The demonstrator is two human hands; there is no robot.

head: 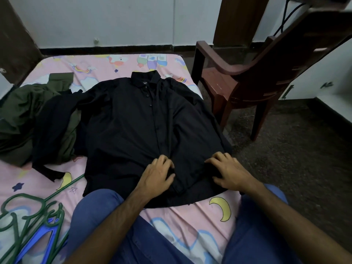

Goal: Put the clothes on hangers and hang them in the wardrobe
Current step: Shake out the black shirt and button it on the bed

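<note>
A black button-up shirt (pixel 137 122) lies spread flat on the bed, collar pointing away from me. My left hand (pixel 158 174) rests on its lower hem near the button line, fingers bent and thumb against the cloth. My right hand (pixel 226 170) presses on the hem's right side with fingers spread and slightly curled. Green hangers (pixel 28 212) and a blue hanger (pixel 43 235) lie on the bed at the lower left. An olive green garment (pixel 21 119) and another black garment (pixel 53 134) are piled to the left of the shirt.
The bed has a pink cartoon-print sheet (pixel 190 221). My knees in blue jeans (pixel 91 216) rest on it. A brown plastic chair (pixel 247 82) stands on the dark floor right of the bed. A white wall runs behind the bed.
</note>
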